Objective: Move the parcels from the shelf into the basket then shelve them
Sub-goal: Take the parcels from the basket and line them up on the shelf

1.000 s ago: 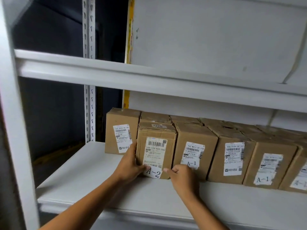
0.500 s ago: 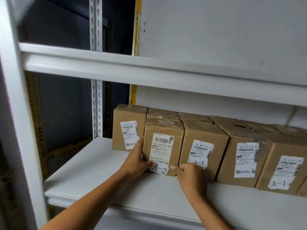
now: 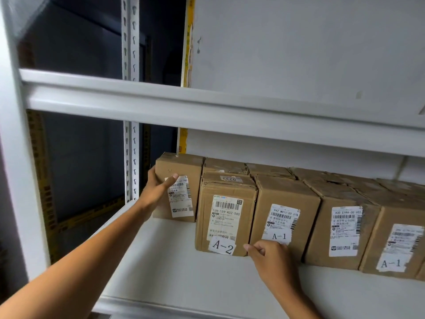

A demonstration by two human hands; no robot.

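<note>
A row of brown cardboard parcels stands on the white shelf. The leftmost parcel sits further back; my left hand grips its left front corner, thumb across the label. The parcel labelled A-2 stands forward of the row. My right hand rests at the bottom seam between it and the first A-1 parcel, fingers curled, holding nothing that I can see. More parcels continue to the right. No basket is in view.
An upper shelf beam runs across above the parcels. A white upright post stands at the left, a slotted post behind it. A white wall panel backs the shelving.
My left hand left the A-2 parcel's side and moved up and left onto the leftmost parcel. My right hand stays at the foot of the A-2 and A-1 parcels.
</note>
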